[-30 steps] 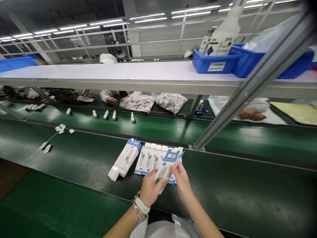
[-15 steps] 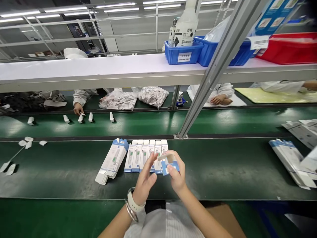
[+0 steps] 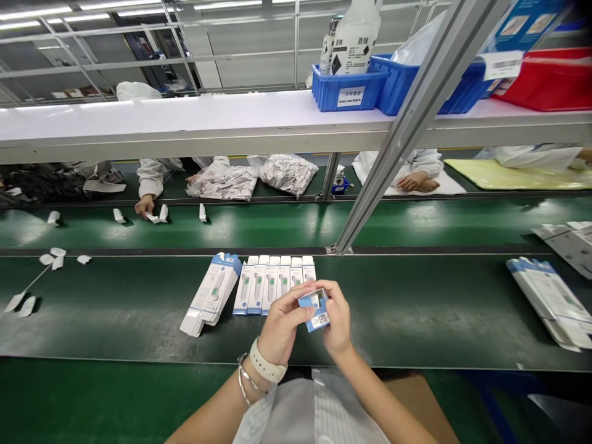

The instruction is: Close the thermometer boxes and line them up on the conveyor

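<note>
Across the front stretches a green bench (image 3: 407,308). On it lies a row of cartons (image 3: 271,291), and just to its left a slanted stack (image 3: 210,296). The left hand (image 3: 279,333) and the right hand (image 3: 337,320) together hold one box (image 3: 319,319), fingers closed around it, above the bench, near the row's right end.

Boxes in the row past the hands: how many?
6 boxes visible, side by side, right of the carton stack. The left hand partly covers them; more may be hidden.
</note>
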The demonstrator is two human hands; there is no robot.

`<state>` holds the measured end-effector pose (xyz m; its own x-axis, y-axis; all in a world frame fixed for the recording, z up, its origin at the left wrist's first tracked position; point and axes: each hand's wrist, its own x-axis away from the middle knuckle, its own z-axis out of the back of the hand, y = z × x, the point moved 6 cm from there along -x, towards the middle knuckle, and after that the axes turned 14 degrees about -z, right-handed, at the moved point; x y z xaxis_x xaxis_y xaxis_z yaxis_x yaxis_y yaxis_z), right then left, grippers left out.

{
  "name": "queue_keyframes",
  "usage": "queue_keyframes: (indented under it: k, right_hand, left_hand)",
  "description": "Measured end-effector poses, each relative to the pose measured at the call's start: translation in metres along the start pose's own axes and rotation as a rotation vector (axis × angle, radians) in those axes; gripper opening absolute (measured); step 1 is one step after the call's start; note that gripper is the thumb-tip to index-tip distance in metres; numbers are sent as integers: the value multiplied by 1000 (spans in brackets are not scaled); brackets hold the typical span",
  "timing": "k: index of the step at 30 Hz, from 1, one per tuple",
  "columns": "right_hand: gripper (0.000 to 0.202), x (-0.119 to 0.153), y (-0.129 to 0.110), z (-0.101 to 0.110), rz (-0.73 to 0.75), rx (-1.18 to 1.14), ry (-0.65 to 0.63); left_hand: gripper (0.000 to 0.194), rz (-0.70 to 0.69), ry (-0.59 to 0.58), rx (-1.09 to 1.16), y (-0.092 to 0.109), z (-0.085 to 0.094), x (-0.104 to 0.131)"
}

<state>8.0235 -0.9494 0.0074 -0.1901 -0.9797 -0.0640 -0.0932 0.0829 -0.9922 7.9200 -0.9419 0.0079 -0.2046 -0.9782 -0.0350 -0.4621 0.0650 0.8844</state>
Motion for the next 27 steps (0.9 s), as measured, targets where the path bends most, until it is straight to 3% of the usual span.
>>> queue_keyframes:
  k: [2,4,9,11,13,15,17,19,22,27]
  right_hand:
    - [26,-1,-2,1,13,16,2]
    - [27,-3,-5,2,36,35,-15]
    - [38,-7,-8,9,82,184,-83]
    - [46,-7,-11,12,123,270,-98]
    - [53,-7,-14,14,173,359,-120]
    - [54,-7,-16,16,224,436,-142]
    - [52,-7,-18,18,275,486,-161]
    - [47,-8,-19,21,320,513,-170]
    - [41,-11,-17,26,312,512,-158]
    - [38,-13,-11,31,243,503,-82]
  left_hand:
    - [31,-19,-22,-2,-2,-2,1]
    - [33,-138,-76,-74,3,-2,1]
    - [39,-764,-303,-614,35,-4,10]
    - [39,-884,-423,-762,39,-7,13]
    - [27,-867,-470,-783,39,-7,10]
    - [15,-729,-402,-719,35,-3,3]
    - [19,-530,-317,-649,26,0,-3]
    - [29,-393,-316,-637,17,-2,-5]
    - [25,-378,-333,-702,11,-8,-4]
    - [21,-419,-200,-751,5,-8,-5]
